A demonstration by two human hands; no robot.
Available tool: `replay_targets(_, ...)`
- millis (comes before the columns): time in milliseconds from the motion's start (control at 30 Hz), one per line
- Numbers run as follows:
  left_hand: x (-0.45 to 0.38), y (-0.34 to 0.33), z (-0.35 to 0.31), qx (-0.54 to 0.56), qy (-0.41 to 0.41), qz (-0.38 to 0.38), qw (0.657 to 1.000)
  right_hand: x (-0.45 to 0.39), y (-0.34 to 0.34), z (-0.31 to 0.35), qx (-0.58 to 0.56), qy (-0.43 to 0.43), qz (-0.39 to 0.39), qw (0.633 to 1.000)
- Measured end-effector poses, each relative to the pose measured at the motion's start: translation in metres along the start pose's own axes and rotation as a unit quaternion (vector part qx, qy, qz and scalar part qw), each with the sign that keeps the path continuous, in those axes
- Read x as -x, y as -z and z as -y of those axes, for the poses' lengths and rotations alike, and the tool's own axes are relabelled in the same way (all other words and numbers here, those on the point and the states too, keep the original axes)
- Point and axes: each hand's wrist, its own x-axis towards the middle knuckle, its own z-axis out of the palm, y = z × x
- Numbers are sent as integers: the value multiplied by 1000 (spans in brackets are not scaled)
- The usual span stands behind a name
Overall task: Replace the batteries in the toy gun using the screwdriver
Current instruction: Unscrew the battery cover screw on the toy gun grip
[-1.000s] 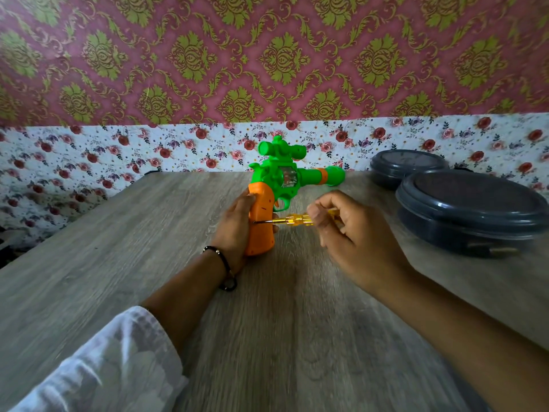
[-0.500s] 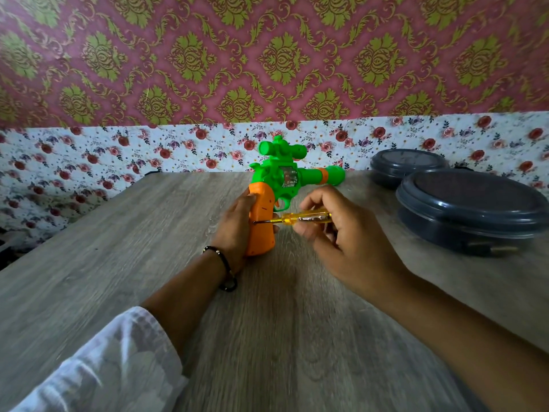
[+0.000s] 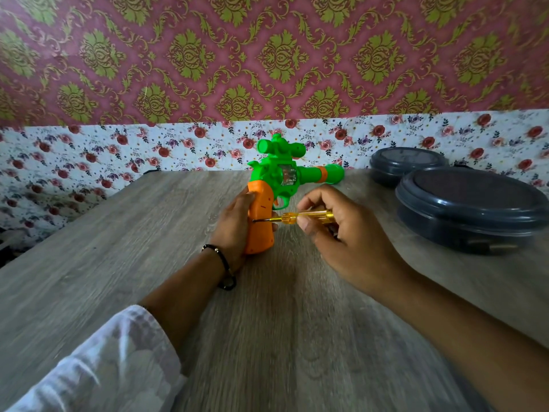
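- Spanning the whole foreground, the grey wood-grain laminate desk (image 3: 89, 278) carries everything and gives the toy a firm base to stand on.
- Two dark grey round lidded plastic containers (image 3: 472, 209) sit at the far right, well apart from the work, probably so the hands have room.
- The green and orange plastic toy gun (image 3: 282, 179) stands upright near the desk's middle, butt down on the surface and barrel pointing right, which turns the side of its orange handle toward the tool.
- The left hand (image 3: 234, 224) wraps the handle from behind; its grip is curled around the plastic, apparently to brace the toy against the push of the tool.
- The right hand (image 3: 347, 233) has its grip pinching the tool's handle between thumb and fingertips, a hold suited to twirling.
- The yellow translucent-handled screwdriver (image 3: 300, 217) lies nearly level, its dark tip touching the orange handle, presumably at the cover screw; the screw itself is too small to make out.
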Motion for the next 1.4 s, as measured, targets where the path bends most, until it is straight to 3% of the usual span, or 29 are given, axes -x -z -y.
replay_targets(167, -1, 1, 0, 3, 5, 1, 1000, 1, 1, -2, 152, 29, -22, 988)
replay_targets(500, 1, -1, -2, 5, 6, 1, 1000, -1, 0, -4, 64, 40, -8, 997)
replay_targets(700, -1, 2, 1, -9, 4, 1, 1000, -1, 6, -6, 182, -5, 12, 983)
replay_targets(833, -2, 3, 1, -17, 5, 5, 1000, -1, 7, -7, 165, -5, 27, 986)
replay_targets(1067, -1, 1, 2, -20, -4, -1, 1000, -1, 5, -6, 15, -18, 0, 1000)
replay_targets(1300, -2, 1, 2, -30, -3, 11, 999, 0, 3, -10, 81, -31, -24, 996)
replay_targets(1400, -3, 2, 4, -41, -11, 13, 999, -1, 4, -14, 57, -34, -14, 998)
